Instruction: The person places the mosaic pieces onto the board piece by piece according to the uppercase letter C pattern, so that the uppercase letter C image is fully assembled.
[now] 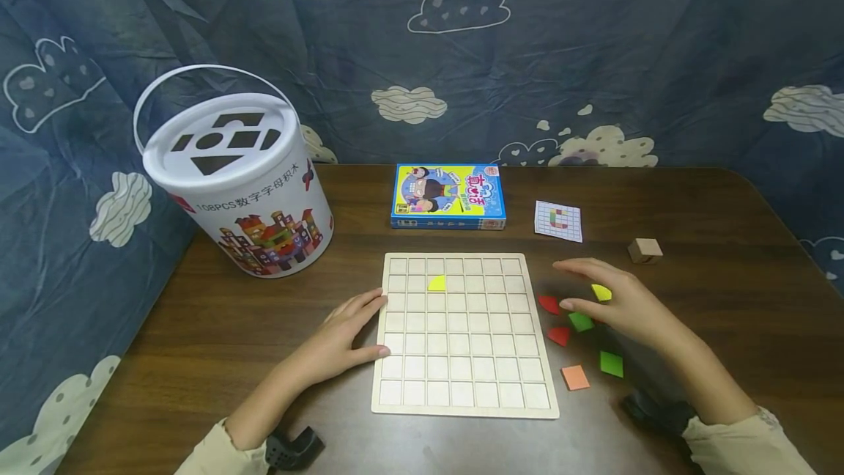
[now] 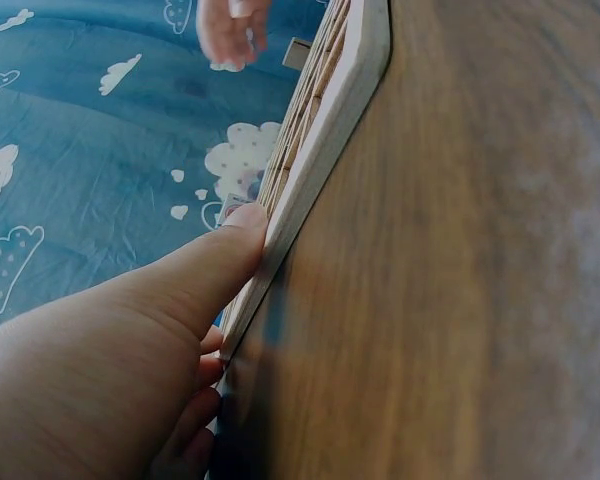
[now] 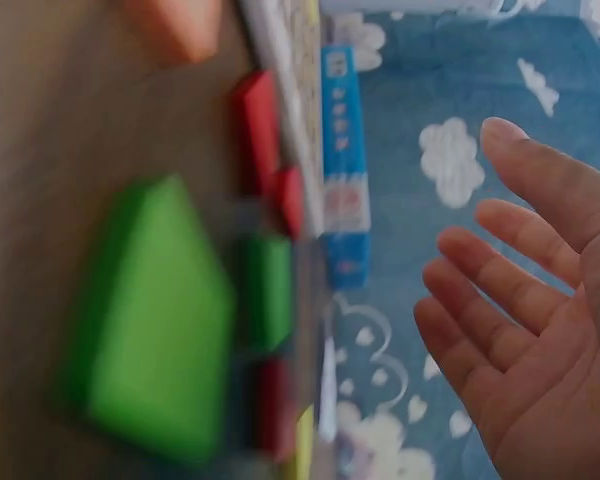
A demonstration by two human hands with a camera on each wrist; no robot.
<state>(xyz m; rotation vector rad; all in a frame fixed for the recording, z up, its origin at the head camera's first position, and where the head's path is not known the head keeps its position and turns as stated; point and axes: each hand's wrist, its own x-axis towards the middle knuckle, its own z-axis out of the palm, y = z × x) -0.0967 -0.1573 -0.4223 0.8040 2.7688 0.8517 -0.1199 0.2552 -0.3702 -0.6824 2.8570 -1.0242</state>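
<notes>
A pale wooden grid board (image 1: 461, 336) lies on the table, with one yellow quarter-round piece (image 1: 437, 284) in a cell of its second row. My left hand (image 1: 346, 332) rests at the board's left edge, thumb and fingertips touching the rim. Over the loose pieces to the right of the board hovers my right hand (image 1: 616, 303), fingers extended and nothing held. Beneath and around it lie red quarter-round pieces (image 1: 558, 336), a green square (image 1: 611, 364), another green piece (image 1: 581, 322), an orange square (image 1: 575, 377) and a partly hidden yellow piece (image 1: 601, 292).
Behind the board lies a blue and yellow card box (image 1: 448, 196). A small printed grid card (image 1: 558, 221) and a wooden cube (image 1: 645, 251) are at the back right. At the back left stands a white lidded bucket (image 1: 244, 189) with a handle. A cloud-patterned cloth (image 1: 461, 57) hangs behind.
</notes>
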